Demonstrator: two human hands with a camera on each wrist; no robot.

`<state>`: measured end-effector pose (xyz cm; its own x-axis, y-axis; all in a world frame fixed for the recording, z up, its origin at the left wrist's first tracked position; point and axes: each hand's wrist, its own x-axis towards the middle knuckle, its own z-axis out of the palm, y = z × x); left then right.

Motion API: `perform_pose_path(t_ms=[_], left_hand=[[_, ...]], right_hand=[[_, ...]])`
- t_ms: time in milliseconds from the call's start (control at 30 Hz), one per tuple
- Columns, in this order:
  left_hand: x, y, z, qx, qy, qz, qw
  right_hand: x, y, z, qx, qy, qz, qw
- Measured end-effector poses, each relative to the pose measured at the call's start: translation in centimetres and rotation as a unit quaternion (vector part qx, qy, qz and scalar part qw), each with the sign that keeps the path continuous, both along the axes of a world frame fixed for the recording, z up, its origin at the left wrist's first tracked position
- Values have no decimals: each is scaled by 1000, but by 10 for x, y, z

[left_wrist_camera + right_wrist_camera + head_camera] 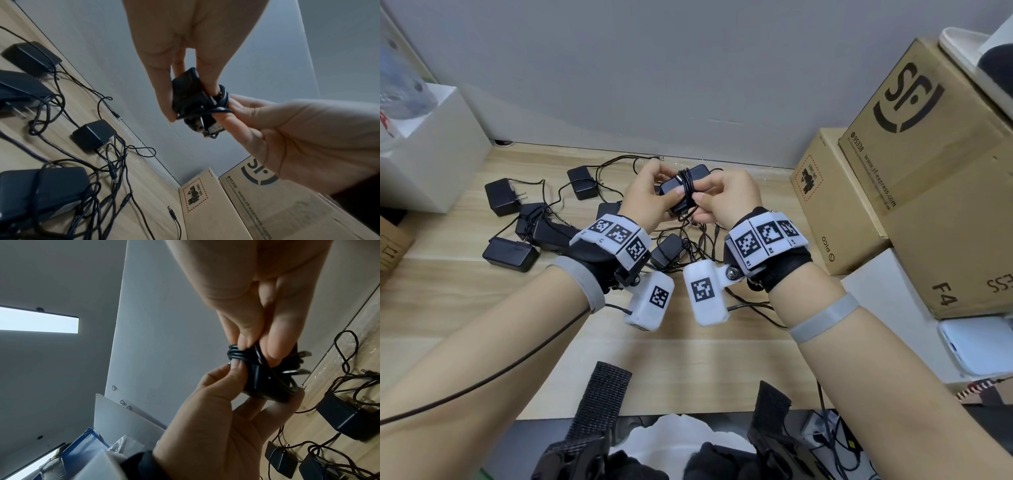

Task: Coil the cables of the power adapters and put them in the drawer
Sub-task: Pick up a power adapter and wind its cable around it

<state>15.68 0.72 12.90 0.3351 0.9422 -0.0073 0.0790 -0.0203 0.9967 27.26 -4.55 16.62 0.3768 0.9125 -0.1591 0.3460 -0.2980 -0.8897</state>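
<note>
I hold a black power adapter [700, 171] [185, 97] [265, 386] above the wooden table [688, 359], between both hands. Its thin black cable [687, 188] [236, 353] is wound in several turns round the adapter's middle. My left hand [666, 192] [191, 102] grips the adapter's body between thumb and fingers. My right hand [703, 202] [257, 352] pinches the wound cable at the adapter's near side. Several more black adapters [500, 197] [510, 253] [582, 181] lie on the table with loose, tangled cables [698, 240]. No drawer is in view.
Stacked cardboard boxes [835, 202] [928, 171] stand at the table's right, close to my right hand. A white box [431, 147] sits at the back left. A grey wall runs along the table's far edge. A white flat device [979, 346] lies at the right front.
</note>
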Motion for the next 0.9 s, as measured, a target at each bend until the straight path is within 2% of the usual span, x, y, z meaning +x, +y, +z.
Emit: perform_pose_path(t_ms=[100,233,400,567,900], left_hand=[[-3,-2,2,2,-2,-14,1000],[-4,-5,3,-28,-22,-23,999],[-3,-5,8,-43,-30,-26,998],[-4,-4,9,-44,-34,-25,998],[-8,2,13,-87,-66,-21,994]], right_hand=[[2,0,2,-13,-40,19,999],[4,2,4,-38,-53,46,997],[4,3,8,-26,-110,67,991],[2,4,7,-12,-125,75,989],[-7,-2,13,16,-243,138,960]])
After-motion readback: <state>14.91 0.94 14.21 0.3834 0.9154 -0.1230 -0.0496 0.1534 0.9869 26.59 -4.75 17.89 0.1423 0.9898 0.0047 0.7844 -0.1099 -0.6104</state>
